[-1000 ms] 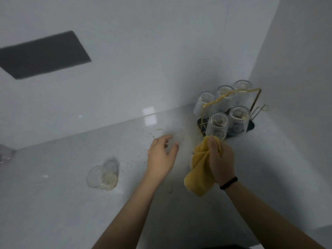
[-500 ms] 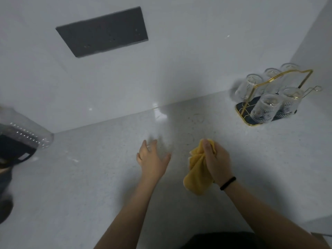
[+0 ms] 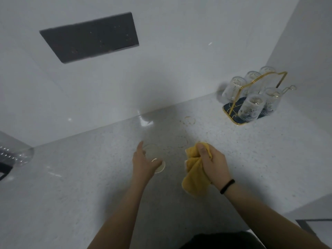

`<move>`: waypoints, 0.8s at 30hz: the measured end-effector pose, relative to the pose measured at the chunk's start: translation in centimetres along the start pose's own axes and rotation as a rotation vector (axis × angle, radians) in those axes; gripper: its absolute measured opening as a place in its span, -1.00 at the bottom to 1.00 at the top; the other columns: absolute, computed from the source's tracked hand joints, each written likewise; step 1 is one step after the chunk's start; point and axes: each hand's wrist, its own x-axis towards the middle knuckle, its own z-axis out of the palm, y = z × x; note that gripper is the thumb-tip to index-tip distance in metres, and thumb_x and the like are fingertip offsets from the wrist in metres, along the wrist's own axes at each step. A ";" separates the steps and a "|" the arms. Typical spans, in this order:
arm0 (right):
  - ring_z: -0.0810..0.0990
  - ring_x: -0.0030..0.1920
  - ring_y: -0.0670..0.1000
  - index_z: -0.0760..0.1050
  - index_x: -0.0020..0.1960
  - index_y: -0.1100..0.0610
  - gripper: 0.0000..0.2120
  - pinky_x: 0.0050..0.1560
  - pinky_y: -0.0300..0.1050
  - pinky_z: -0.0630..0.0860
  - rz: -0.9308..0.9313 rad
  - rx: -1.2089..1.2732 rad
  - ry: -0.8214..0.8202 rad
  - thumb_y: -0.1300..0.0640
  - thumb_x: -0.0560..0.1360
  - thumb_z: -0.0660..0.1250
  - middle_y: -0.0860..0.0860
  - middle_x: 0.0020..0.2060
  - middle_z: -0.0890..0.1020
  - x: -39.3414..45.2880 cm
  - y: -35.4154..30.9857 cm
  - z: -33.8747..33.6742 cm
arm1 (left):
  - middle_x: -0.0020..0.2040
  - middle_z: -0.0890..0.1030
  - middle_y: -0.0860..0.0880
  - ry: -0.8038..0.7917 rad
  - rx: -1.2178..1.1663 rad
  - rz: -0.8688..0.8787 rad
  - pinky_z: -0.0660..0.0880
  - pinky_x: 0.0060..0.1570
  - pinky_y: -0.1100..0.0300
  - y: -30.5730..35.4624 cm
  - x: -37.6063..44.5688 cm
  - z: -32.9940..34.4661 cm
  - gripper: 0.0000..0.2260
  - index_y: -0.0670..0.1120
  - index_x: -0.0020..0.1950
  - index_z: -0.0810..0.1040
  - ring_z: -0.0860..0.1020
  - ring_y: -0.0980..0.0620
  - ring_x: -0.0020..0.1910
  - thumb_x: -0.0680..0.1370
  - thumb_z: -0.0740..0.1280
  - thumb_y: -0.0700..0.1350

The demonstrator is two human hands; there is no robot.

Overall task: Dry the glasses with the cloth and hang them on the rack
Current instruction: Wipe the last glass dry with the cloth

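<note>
My left hand [image 3: 143,163] curls round a clear glass [image 3: 156,159] that lies tilted on the speckled counter [image 3: 89,186], its rim toward me. Just to its right, my right hand [image 3: 213,163] grips a bunched yellow cloth [image 3: 193,178] above the counter. The gold wire rack [image 3: 258,81] on its dark base stands in the far right corner. Several clear glasses [image 3: 250,106] hang upside down on it. One peg with a loop end [image 3: 290,88] at the rack's right side is bare.
A dark rectangular panel [image 3: 89,35] is set in the back wall. A clear plastic container [image 3: 12,153] pokes in at the left edge. A side wall [image 3: 309,51] closes off the right behind the rack. Faint ring marks [image 3: 189,120] show on the counter.
My left hand, open and empty before, now holds a glass on the counter. The right hand keeps the cloth and has barely moved. The view has shifted slightly.
</note>
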 end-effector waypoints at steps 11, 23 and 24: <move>0.41 0.33 -0.09 0.20 0.45 -0.08 -0.25 0.31 -0.15 0.35 -0.056 0.271 -0.199 -0.46 0.39 -0.04 -0.08 0.39 0.39 -1.5 -4.6 -0.8 | 0.17 0.63 -0.13 -0.346 -0.815 0.125 0.58 0.05 0.15 9.5 -4.9 1.3 -0.36 -0.04 0.34 0.48 0.63 -0.04 0.12 0.30 0.55 0.06; 0.60 0.09 -0.01 0.50 0.18 -0.06 -0.48 0.26 0.05 0.47 0.068 0.384 -0.149 -0.29 0.53 -0.09 0.01 0.08 0.64 -1.0 -6.1 -3.3 | -0.07 0.70 -0.20 -0.356 -0.737 0.159 0.63 -0.25 0.18 13.4 -8.5 1.6 -0.63 -0.18 0.08 0.64 0.69 -0.04 -0.15 0.48 0.33 0.08; 0.52 0.25 -0.04 0.35 0.36 -0.08 -0.43 0.35 0.00 0.39 -0.036 0.336 -0.130 -0.32 0.51 -0.10 -0.01 0.25 0.55 -2.0 -5.8 -2.6 | -0.03 0.69 -0.25 -0.323 -0.721 0.170 0.63 -0.21 0.19 13.8 -8.6 1.6 -0.63 -0.23 0.10 0.63 0.68 -0.05 -0.13 0.54 0.30 0.06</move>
